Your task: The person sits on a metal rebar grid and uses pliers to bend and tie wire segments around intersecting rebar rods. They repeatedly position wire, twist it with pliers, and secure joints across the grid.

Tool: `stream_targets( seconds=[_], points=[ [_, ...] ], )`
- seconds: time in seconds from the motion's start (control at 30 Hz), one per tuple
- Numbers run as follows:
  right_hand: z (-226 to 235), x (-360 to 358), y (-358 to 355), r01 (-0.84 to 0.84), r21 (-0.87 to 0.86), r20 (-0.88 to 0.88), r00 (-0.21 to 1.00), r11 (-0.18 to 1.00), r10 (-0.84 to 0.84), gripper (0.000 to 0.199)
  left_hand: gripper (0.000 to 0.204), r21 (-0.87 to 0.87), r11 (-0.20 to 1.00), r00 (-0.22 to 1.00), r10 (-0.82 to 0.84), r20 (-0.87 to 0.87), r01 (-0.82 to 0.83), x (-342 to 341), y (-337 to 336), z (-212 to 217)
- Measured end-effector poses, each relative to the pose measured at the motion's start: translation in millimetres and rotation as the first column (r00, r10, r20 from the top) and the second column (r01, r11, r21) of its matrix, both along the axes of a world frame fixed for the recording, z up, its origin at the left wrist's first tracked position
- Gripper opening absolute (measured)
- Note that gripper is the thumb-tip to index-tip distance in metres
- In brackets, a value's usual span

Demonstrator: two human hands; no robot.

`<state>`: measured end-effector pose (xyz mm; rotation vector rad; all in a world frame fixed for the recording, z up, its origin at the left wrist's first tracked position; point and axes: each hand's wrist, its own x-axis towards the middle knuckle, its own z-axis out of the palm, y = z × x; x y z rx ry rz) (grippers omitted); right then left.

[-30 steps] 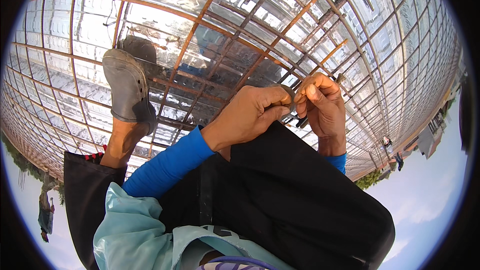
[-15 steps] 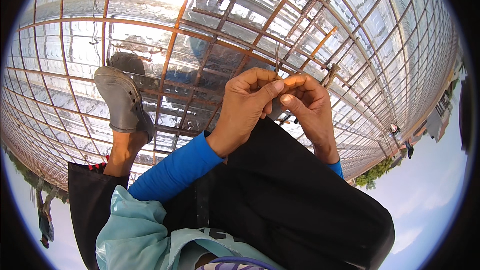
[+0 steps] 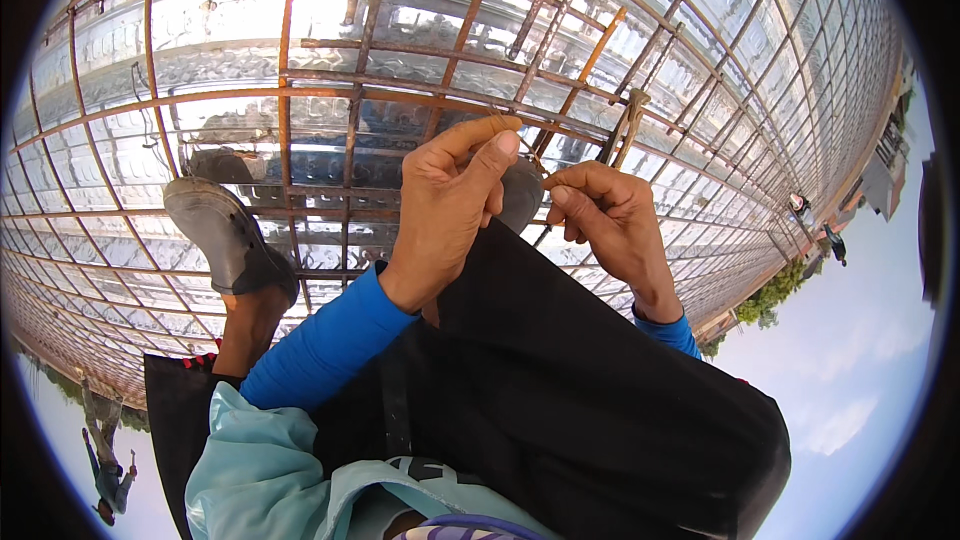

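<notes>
Head view, so closest to us are the pale teal shirt [image 3: 255, 455] and the black trousers [image 3: 600, 370]. Past those, our left hand [image 3: 445, 210] has thumb and index pinched almost together on a thin wire [image 3: 541, 157], other fingers curled in. Our right hand [image 3: 605, 215] is just beside it, fingertips closed on the wire's lower end, so the wire spans the gap between both hands. Just beyond that there's a rusty two-legged thing [image 3: 636, 107]; we can't tell what. A dark clog [image 3: 225, 235] rests on the rusty rebar grid [image 3: 287, 70], shiny metal sheeting [image 3: 230, 30] underneath. Way off left, another person [image 3: 107, 475], looking upside down to us.
</notes>
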<state>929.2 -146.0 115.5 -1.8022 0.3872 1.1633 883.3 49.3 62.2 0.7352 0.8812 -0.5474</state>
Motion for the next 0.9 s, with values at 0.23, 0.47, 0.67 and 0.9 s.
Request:
stream_targets(
  seconds=[0.23, 0.47, 0.67, 0.9],
  points=[
    [-1.3, -4.6, 2.2, -0.033, 0.019, -0.022, 0.999, 0.999, 0.033, 0.022, 0.027, -0.007, 0.999, 0.997, 0.051, 0.053, -0.050, 1.4, 2.5, -7.8],
    [2.5, -9.9, 9.6, 0.171, 0.162, -0.195, 0.971, 0.972, -0.138, 0.028, 0.021, 0.082, 0.991, 0.984, 0.097, 0.146, -0.110, -1.1, -1.0, -14.9],
    [-6.2, -20.5, 18.7, 0.081, 0.101, 0.022, 0.996, 0.992, -0.083, 0.027, 0.020, 0.278, 0.959, 0.977, -0.011, 0.211, -0.049, 2.6, 6.1, -12.1],
    [-11.4, -19.9, 37.8, -0.217, -0.339, 0.596, 0.704, 0.915, 0.387, 0.033, 0.020, 0.281, 0.955, 0.988, 0.060, 0.142, -0.099, 5.2, -0.7, -9.4]
  ],
)
